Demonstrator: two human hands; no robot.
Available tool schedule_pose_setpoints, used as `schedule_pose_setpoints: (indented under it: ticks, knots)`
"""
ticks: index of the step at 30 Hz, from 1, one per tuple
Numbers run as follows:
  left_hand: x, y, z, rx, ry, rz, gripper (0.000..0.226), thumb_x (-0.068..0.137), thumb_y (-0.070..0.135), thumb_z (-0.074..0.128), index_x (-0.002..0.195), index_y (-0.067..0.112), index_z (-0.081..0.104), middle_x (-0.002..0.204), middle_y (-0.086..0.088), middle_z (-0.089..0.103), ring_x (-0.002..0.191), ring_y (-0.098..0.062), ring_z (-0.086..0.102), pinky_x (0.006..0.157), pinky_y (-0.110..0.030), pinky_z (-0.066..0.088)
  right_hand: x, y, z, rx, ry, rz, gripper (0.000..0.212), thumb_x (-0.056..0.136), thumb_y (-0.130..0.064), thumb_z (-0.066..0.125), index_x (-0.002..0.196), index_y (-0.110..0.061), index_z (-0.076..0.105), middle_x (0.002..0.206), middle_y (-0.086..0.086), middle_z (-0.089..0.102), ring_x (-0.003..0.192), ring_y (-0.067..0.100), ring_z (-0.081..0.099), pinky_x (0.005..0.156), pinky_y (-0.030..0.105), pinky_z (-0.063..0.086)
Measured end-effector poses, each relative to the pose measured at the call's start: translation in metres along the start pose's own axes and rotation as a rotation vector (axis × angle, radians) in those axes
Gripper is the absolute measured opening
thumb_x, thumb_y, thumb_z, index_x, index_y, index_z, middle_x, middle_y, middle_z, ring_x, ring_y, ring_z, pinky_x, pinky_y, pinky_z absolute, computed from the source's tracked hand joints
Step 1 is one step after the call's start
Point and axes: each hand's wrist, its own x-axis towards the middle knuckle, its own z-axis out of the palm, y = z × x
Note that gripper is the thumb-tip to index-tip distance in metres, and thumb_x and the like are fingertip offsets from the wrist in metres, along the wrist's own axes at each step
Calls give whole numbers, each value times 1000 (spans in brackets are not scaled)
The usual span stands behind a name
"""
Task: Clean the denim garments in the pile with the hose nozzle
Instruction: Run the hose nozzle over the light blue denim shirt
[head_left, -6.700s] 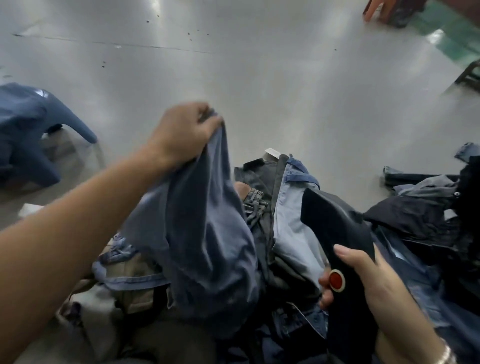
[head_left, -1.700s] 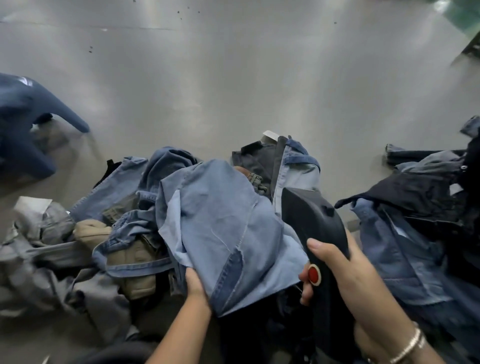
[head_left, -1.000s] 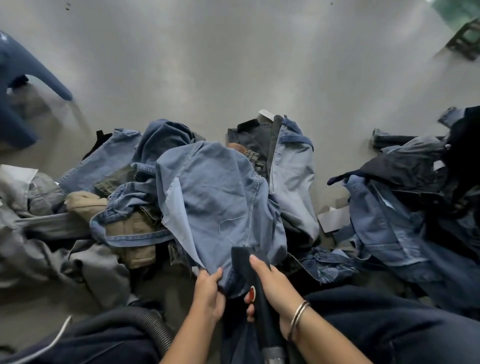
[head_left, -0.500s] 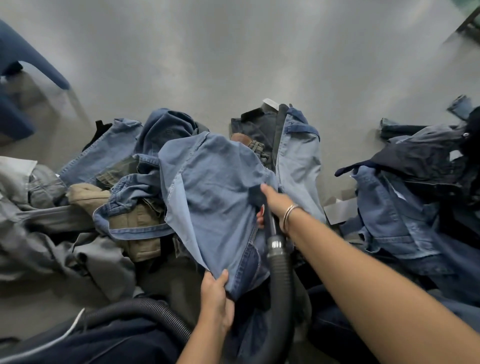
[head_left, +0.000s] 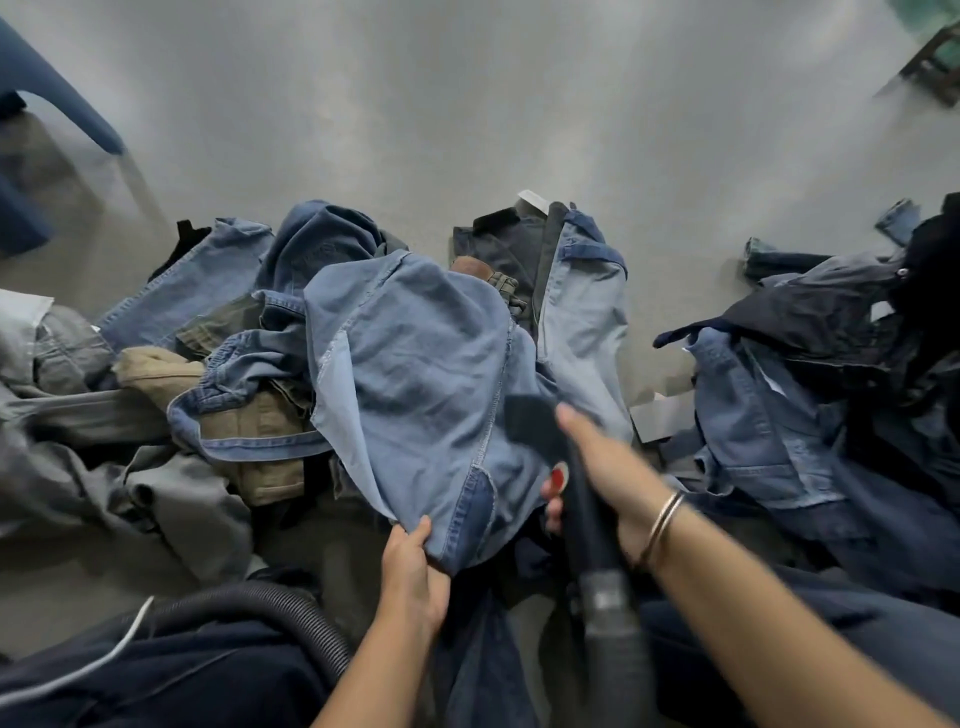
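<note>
Left hand (head_left: 413, 577), low centre of frame: fingers pinch the near hem of a light blue denim garment (head_left: 415, 384), stretched over the pile (head_left: 249, 395) at mid-frame. Right hand (head_left: 608, 467), right of centre: fingers wrapped round the black hose nozzle (head_left: 540, 421), its head touching the garment's right side. Red button (head_left: 560, 475) beside the thumb. Ribbed hose (head_left: 270, 608) curves across lower left. Grey floor (head_left: 467, 114) beyond.

I see a grey floor (head_left: 467, 104), a blue plastic chair (head_left: 31, 130) at far left, and a dark stool (head_left: 935, 67) top right.
</note>
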Motion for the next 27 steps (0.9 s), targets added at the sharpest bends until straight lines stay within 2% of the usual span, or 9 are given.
schedule_pose_setpoints:
  ticks: [2,4,8,10,12,16,19,24,27]
  knots:
    - [-5,0,5,5,-25,0,32,100,6,34,129,6,50,128,-27,55,97,-40,58,76,-47,48,-10,30,20,1,-73,44,42,92,-50,53,81,-10,55,47,8,54,33,20,50,38,24,47]
    - [-11,2,9,37,-51,-6,38,100,12,33,137,4,40,131,-36,46,77,-38,51,64,-40,43,-10,48,34,4,-119,78,37,93,-48,54,90,-11,53,49,9,54,35,20,49,40,25,47]
    - [-13,6,12,77,-135,-67,35,101,17,30,131,2,42,87,-24,57,51,-31,50,44,-34,45,15,50,42,-38,-45,71,42,95,-46,53,90,-4,53,51,12,52,34,20,48,39,25,47]
    - [-16,5,15,4,-199,-95,33,101,13,28,125,-2,46,84,-28,63,56,-35,61,47,-38,51,35,37,41,-52,2,44,47,95,-45,52,84,1,53,48,13,51,31,20,48,36,24,45]
    - [-16,4,16,-68,-211,-74,30,100,7,31,117,2,55,100,-25,69,78,-36,70,62,-44,58,57,16,38,-69,49,17,51,95,-45,52,80,3,52,43,11,51,29,19,49,33,23,44]
    - [-10,4,12,-92,-181,-74,29,98,4,38,114,12,60,111,-13,70,98,-29,69,86,-48,51,95,-36,28,-89,70,16,51,96,-49,48,85,1,50,39,9,50,28,17,49,33,22,46]
    - [-6,7,8,-99,-145,-90,31,98,5,39,123,12,56,118,-15,67,106,-34,64,87,-50,51,113,-78,20,-98,84,-52,47,97,-48,47,97,-1,47,40,8,50,29,16,49,32,23,46]
    - [-3,18,8,-140,-2,-44,30,99,2,36,109,20,57,117,-15,64,105,-36,61,88,-59,48,103,-134,-8,74,72,-131,52,93,-55,48,73,-7,47,41,4,47,31,15,48,38,20,47]
    - [-4,36,41,-225,-71,-12,34,99,2,34,112,24,56,107,-12,65,91,-31,63,77,-50,55,74,-138,-29,135,5,-124,52,90,-57,51,74,-8,50,48,4,49,34,15,49,40,21,48]
